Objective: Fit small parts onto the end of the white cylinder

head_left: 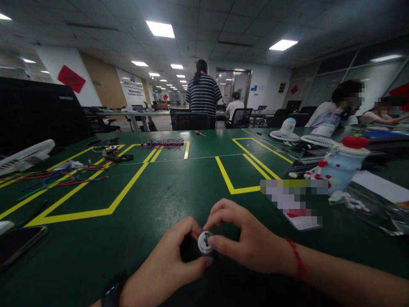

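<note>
A small round white part [205,243] with a dark centre is held low over the green table, near its front edge. My left hand [174,251] grips its rim between thumb and fingers. From the right, my right hand [244,241] is bent around it, the thumb at the dark centre and the index finger by the upper rim. Whether something tiny sits between the right fingertips is too small to tell.
On the green table [153,196], marked with yellow tape, lie loose wires [64,175], a phone [21,245], a wire bundle [164,143] and a screwdriver [200,134]. A blue cup [341,168] and white fan parts [285,131] stand right. Several people are beyond.
</note>
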`<state>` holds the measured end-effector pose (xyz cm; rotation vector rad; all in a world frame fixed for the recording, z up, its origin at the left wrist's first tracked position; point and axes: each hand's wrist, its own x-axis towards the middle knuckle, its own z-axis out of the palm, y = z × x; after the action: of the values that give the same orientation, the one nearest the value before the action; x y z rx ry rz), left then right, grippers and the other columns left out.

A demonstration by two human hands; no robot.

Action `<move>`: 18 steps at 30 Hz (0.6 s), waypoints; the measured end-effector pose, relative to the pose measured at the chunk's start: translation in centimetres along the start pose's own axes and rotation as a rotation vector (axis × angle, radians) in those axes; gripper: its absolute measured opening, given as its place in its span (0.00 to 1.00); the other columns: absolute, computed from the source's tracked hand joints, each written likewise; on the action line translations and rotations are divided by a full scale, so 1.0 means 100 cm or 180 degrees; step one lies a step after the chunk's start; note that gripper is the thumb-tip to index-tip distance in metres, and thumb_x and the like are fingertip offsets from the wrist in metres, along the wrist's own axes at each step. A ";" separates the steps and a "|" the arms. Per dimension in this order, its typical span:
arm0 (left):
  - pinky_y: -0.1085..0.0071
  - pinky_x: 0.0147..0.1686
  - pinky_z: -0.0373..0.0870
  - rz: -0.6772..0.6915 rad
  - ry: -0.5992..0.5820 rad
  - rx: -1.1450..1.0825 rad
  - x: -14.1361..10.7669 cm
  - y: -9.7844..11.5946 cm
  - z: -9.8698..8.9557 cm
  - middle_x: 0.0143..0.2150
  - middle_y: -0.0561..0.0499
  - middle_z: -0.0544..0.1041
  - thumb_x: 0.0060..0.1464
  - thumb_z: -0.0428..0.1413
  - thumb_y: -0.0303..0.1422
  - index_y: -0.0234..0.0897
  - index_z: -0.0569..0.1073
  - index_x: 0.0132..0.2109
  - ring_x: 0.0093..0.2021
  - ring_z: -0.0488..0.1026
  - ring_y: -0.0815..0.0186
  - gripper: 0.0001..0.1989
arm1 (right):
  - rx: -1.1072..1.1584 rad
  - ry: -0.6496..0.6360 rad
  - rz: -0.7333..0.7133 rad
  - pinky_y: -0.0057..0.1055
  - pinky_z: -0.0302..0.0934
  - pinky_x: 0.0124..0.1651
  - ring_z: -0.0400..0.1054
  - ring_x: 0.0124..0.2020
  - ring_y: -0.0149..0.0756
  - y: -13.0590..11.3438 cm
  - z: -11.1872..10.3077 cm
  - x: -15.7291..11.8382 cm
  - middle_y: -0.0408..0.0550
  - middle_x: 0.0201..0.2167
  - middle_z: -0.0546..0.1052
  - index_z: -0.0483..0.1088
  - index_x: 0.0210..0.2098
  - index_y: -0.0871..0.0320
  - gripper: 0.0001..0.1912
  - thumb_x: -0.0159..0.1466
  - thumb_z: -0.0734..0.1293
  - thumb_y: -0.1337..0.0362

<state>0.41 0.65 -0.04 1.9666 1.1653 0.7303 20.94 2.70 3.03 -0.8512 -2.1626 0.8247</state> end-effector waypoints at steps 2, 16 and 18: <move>0.71 0.35 0.63 -0.0010 -0.0002 0.0004 0.000 0.000 0.000 0.36 0.54 0.73 0.50 0.60 0.27 0.39 0.67 0.36 0.37 0.69 0.63 0.09 | 0.0297 0.0165 0.0248 0.30 0.60 0.41 0.66 0.38 0.32 0.006 -0.005 -0.001 0.45 0.37 0.72 0.72 0.40 0.58 0.08 0.61 0.68 0.62; 0.71 0.35 0.64 -0.0050 -0.0026 -0.0015 -0.001 0.001 0.000 0.37 0.54 0.74 0.51 0.60 0.28 0.39 0.67 0.37 0.37 0.70 0.62 0.09 | 0.1023 0.0464 0.1276 0.28 0.60 0.35 0.66 0.30 0.30 0.053 -0.016 -0.006 0.42 0.28 0.72 0.71 0.35 0.61 0.11 0.63 0.66 0.58; 0.71 0.35 0.64 -0.0050 -0.0028 -0.0001 -0.001 0.001 -0.001 0.37 0.54 0.73 0.51 0.60 0.28 0.39 0.67 0.37 0.37 0.70 0.62 0.09 | 0.0881 0.0400 0.1252 0.29 0.60 0.35 0.66 0.31 0.31 0.052 -0.015 -0.006 0.43 0.29 0.72 0.71 0.36 0.61 0.11 0.64 0.65 0.58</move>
<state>0.38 0.56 0.07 1.9565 1.1740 0.7130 24.16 5.73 -0.09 -1.1646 -1.7430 1.1969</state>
